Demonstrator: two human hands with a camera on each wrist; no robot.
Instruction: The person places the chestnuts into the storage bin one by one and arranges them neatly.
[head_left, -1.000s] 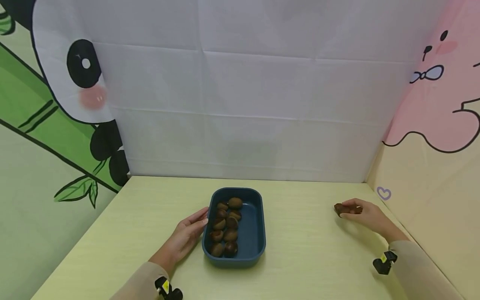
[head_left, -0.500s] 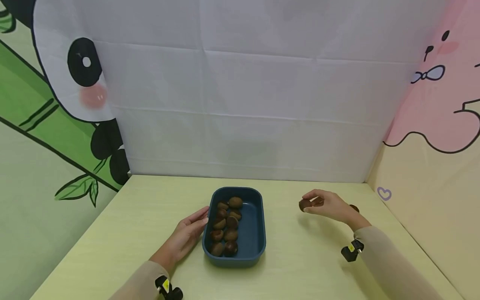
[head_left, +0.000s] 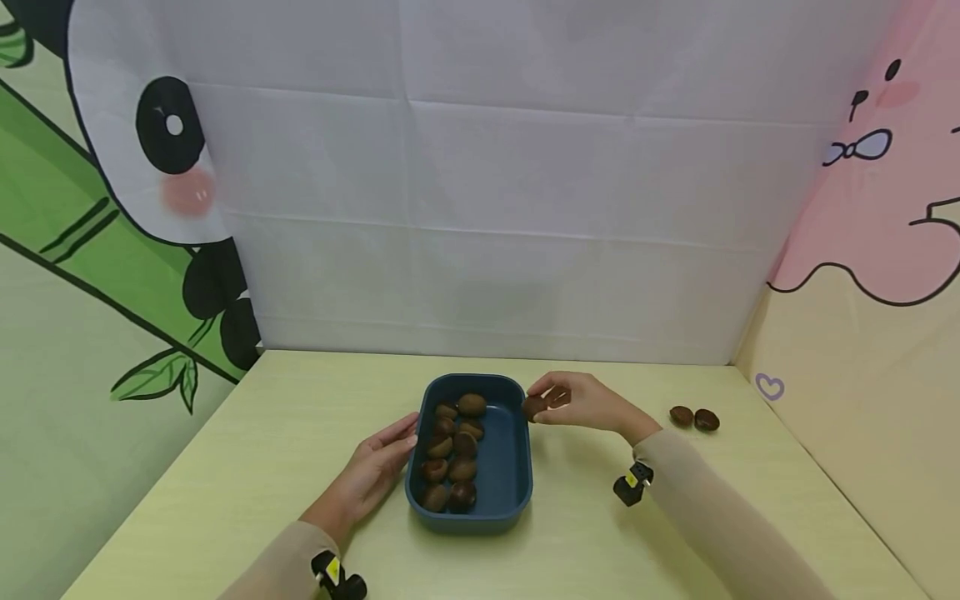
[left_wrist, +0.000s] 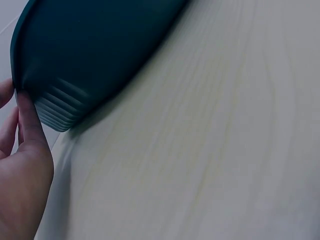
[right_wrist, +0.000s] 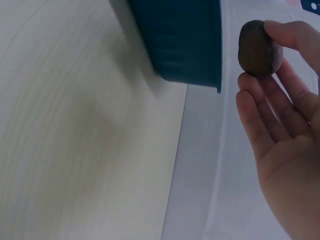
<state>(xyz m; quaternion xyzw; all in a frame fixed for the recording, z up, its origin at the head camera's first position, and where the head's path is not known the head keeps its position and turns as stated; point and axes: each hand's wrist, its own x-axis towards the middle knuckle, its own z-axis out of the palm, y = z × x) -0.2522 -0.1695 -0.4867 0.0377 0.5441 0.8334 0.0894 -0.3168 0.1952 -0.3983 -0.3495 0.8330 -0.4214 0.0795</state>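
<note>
A blue rectangular box point(head_left: 502, 520) stands on the table, with several brown chestnuts point(head_left: 461, 471) lined up along the left half of its floor. My left hand point(head_left: 367, 479) lies against the box's left wall, its fairly straight fingers touching the side near the rim. Between thumb and fingertips, my right hand point(head_left: 588, 407) pinches one chestnut point(right_wrist: 260, 48) at the box's right rim. The right wrist view shows that chestnut held up beside the box's outer wall, with the lower fingers loosely extended.
Two more chestnuts point(head_left: 693, 418) lie side by side on the pale table point(head_left: 600, 533) at the right. A white cloth point(head_left: 480, 208) hangs behind the table, and walls with cartoon drawings flank it.
My right hand has picked up a chestnut at the right and carried it left to the box's rim, leaving two behind. The left hand and the box have stayed put.
</note>
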